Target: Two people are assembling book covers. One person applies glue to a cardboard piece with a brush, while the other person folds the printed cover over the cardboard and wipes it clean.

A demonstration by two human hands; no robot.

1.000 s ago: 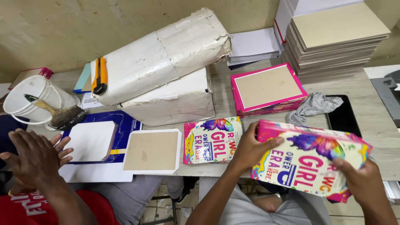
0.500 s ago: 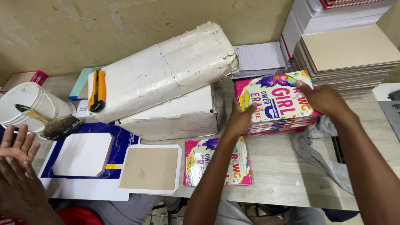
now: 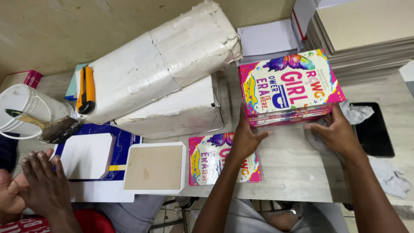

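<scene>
A stack of colourful pink-edged book covers (image 3: 288, 88) with a butterfly print rests on the grey table (image 3: 293, 168). My left hand (image 3: 246, 138) presses against the stack's near left corner, fingers spread. At the stack's near right side, my right hand (image 3: 334, 133) touches its edge and lies over a grey rag (image 3: 358, 113). Under my left forearm lies a single colourful cover (image 3: 212, 159), flat on the table.
Two large white wrapped bundles (image 3: 164, 73) sit at centre left with an orange utility knife (image 3: 86, 88) on one. A board in a white frame (image 3: 154, 167), a blue sheet (image 3: 123, 144), a white glue bucket with a brush (image 3: 30, 114), another person's hands (image 3: 41, 187), a black tablet (image 3: 375, 131) and stacked boards (image 3: 366, 39) surround them.
The stack of covers went from my hands above the table's near edge to the table at the back right. My hands slid from its top to its near edge.
</scene>
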